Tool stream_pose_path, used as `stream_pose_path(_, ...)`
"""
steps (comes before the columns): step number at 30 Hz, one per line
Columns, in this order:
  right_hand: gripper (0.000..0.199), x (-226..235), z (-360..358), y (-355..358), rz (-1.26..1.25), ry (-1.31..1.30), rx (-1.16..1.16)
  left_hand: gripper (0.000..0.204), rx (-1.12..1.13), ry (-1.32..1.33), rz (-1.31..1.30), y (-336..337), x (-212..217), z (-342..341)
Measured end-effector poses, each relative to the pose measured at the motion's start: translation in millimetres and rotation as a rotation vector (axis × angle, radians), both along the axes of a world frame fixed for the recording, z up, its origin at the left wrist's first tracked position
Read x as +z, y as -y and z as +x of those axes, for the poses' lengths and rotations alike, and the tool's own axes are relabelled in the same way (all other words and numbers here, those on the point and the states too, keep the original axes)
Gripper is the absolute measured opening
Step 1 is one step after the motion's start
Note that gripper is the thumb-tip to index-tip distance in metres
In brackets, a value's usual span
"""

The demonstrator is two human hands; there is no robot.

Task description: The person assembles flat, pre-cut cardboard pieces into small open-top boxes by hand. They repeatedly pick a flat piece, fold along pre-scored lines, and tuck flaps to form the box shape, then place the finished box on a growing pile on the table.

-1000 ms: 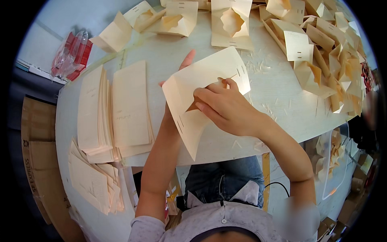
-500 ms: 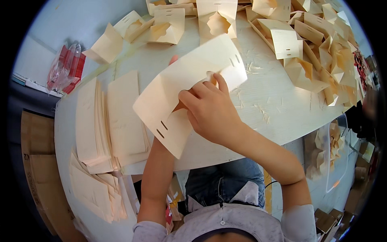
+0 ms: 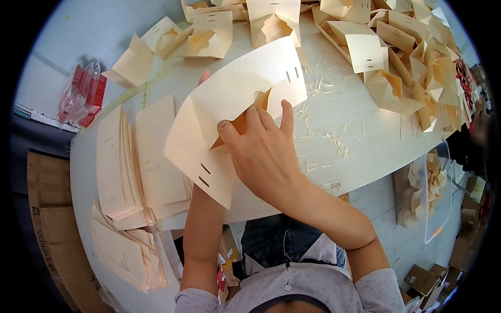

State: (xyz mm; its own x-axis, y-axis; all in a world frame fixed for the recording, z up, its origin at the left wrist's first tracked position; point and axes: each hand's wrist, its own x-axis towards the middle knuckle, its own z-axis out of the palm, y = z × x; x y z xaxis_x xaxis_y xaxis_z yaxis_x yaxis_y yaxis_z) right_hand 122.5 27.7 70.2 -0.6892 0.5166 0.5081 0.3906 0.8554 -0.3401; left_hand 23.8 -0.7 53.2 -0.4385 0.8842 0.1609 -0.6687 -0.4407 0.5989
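Note:
A cream, slotted piece of folded card (image 3: 235, 88) with a jagged cut-out in its middle is tilted over the table. My left hand (image 3: 204, 77) grips it from behind; only a fingertip shows past its upper left edge. Over the front lies my right hand (image 3: 263, 146), its thumb spread at one end of the cut-out and its little finger held away. The middle fingers reach into the opening, where their tips are hidden.
Flat card stacks (image 3: 159, 151) lie left on the white table (image 3: 334, 115), with loose card sheets (image 3: 120, 245) below them. A heap of folded cards (image 3: 412, 68) fills the far right. Small scraps (image 3: 336, 143) are scattered about. Red packets in clear plastic (image 3: 83, 94) stand far left.
The folded card has shifted slightly left and nearer upright. My right hand has loosened from a pinch, its fingers now more spread over the cut-out, which looks wider.

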Motion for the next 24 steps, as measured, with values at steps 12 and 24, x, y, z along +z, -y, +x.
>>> stream_pose_path(12,0.027,1.2,12.4,-7.3,-0.118,0.105,0.202,0.065,-0.005,0.069,-0.192,-4.4,-15.3,-21.6)
stream_pose_path(24,0.022,-7.1,9.3,0.1,-0.111,0.001,0.182,0.067,-0.217,0.074,-0.184,-9.5,-26.5,-39.4)
